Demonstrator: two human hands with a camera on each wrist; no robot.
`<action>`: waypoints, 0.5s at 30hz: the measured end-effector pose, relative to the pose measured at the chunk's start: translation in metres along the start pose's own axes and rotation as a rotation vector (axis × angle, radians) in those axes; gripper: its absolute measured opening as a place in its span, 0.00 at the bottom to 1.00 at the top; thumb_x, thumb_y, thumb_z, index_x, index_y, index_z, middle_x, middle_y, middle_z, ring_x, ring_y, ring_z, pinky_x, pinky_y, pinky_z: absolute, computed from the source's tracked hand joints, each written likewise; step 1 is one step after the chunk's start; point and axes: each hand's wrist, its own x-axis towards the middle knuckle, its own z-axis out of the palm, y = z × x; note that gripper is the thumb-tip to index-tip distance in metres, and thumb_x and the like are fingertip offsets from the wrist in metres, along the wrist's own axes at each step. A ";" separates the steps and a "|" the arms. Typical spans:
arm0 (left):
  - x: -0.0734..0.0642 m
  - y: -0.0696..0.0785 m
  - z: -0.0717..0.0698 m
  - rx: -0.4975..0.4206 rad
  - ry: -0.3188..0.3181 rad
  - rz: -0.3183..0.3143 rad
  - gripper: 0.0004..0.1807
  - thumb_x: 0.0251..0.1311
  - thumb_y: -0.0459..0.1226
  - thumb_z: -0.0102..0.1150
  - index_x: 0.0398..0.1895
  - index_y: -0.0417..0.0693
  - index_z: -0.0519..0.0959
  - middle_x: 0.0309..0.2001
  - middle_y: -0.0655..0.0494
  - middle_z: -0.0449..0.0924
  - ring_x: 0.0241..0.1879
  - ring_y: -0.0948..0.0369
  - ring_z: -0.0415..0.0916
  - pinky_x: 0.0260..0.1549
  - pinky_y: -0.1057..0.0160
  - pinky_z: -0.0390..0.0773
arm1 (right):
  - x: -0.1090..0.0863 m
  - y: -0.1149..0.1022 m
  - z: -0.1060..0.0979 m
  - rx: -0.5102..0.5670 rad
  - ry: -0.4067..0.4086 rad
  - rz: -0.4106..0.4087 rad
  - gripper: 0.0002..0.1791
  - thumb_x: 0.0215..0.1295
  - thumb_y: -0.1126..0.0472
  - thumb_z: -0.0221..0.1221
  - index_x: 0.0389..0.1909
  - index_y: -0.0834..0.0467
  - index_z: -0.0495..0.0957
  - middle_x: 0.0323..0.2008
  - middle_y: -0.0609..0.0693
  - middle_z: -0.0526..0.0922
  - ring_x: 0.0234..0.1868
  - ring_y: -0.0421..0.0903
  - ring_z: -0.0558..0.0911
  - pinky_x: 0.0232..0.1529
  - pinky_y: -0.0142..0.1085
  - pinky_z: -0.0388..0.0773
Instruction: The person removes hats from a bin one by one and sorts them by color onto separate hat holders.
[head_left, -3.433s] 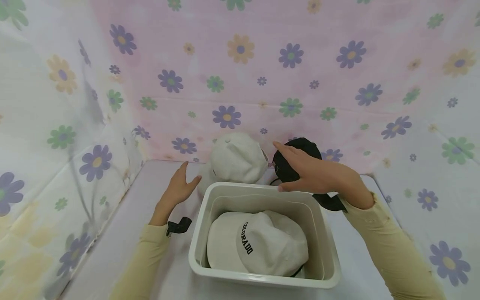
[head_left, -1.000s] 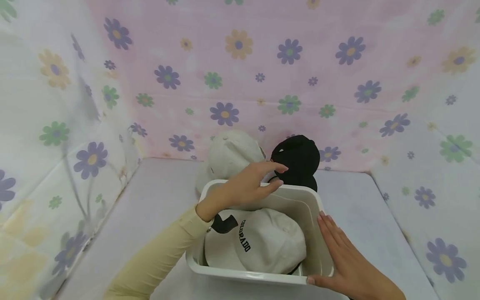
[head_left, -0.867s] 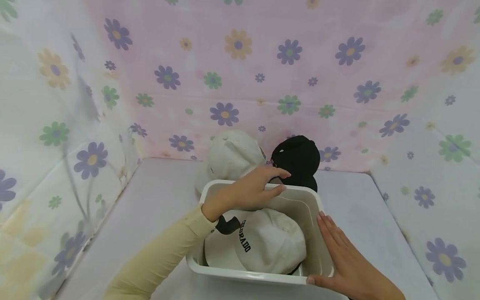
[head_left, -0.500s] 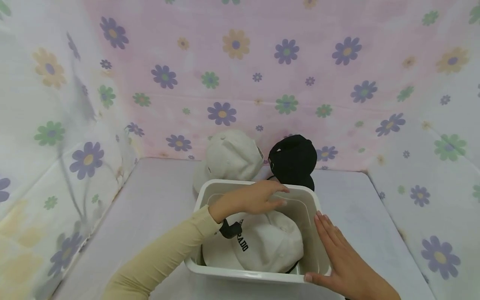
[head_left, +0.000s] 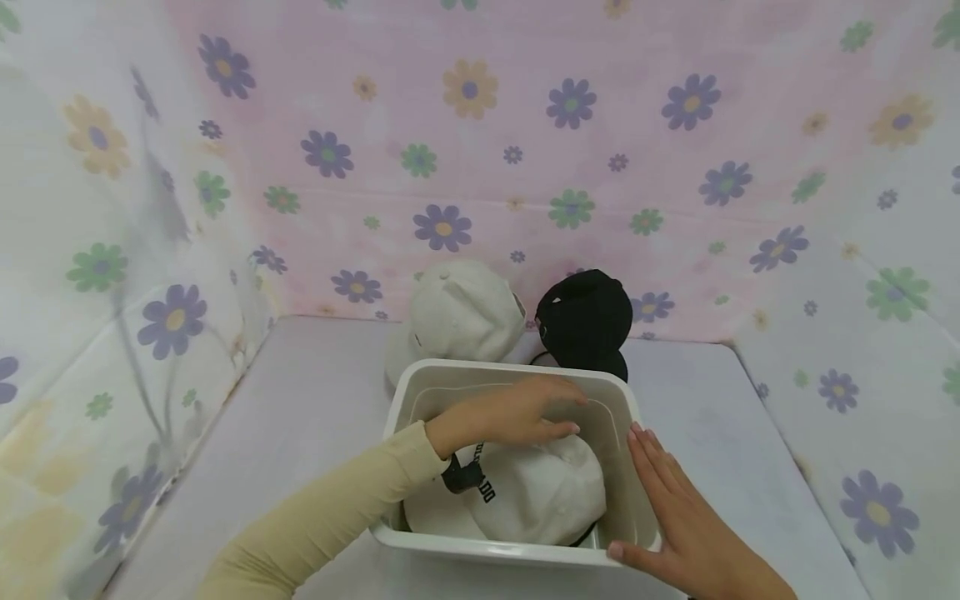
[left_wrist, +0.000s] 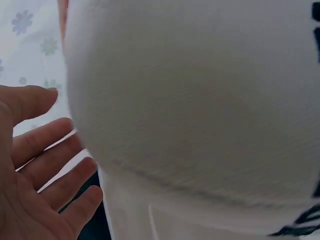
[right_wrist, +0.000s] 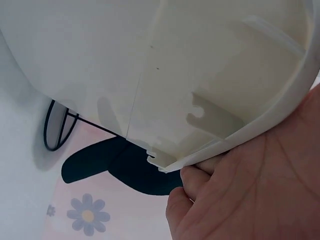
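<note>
A white plastic bin (head_left: 495,550) stands at the front of the table. Inside it lies an off-white baseball cap (head_left: 540,500) with dark "COLORADO" lettering, part of which my left forearm and wrist camera cover. My left hand (head_left: 521,412) is over the cap within the bin's opening, fingers loosely extended and holding nothing. In the left wrist view the pale cap (left_wrist: 190,100) fills most of the picture beside those spread fingers (left_wrist: 75,185). Against the bin's right side rests my right hand (head_left: 690,525), its fingers straight along the rim and its thumb at the front corner.
Behind the bin sit another off-white cap (head_left: 465,312) and, to its right, a black cap (head_left: 588,321). A thin black wire loop (right_wrist: 47,125) shows beside the bin in the right wrist view. Flower-printed cloth (head_left: 480,167) walls in the white table (head_left: 315,375).
My left hand has come from the bin's left side across its back rim, then down and forward into the opening. The right hand has moved from near the black cap to the bin's right side.
</note>
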 end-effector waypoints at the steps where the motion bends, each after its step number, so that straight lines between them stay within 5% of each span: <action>1: 0.000 -0.001 0.002 -0.010 -0.005 0.007 0.19 0.73 0.38 0.58 0.63 0.42 0.77 0.60 0.51 0.80 0.62 0.58 0.76 0.64 0.68 0.71 | 0.000 0.000 0.000 0.004 -0.004 0.007 0.63 0.60 0.38 0.69 0.82 0.60 0.41 0.82 0.58 0.45 0.81 0.36 0.34 0.71 0.18 0.25; 10: 0.003 -0.004 0.021 -0.001 -0.113 -0.017 0.22 0.74 0.41 0.57 0.65 0.41 0.77 0.61 0.51 0.81 0.62 0.62 0.77 0.63 0.70 0.71 | 0.001 -0.002 0.001 0.016 -0.024 0.063 0.64 0.58 0.37 0.69 0.83 0.56 0.40 0.82 0.55 0.45 0.80 0.31 0.33 0.68 0.14 0.25; 15: 0.002 -0.003 0.028 -0.006 -0.158 -0.036 0.20 0.75 0.42 0.54 0.63 0.44 0.79 0.57 0.55 0.84 0.54 0.68 0.79 0.57 0.74 0.73 | 0.001 -0.002 0.001 0.012 -0.010 0.048 0.64 0.58 0.37 0.69 0.83 0.57 0.41 0.82 0.55 0.45 0.81 0.33 0.34 0.69 0.14 0.26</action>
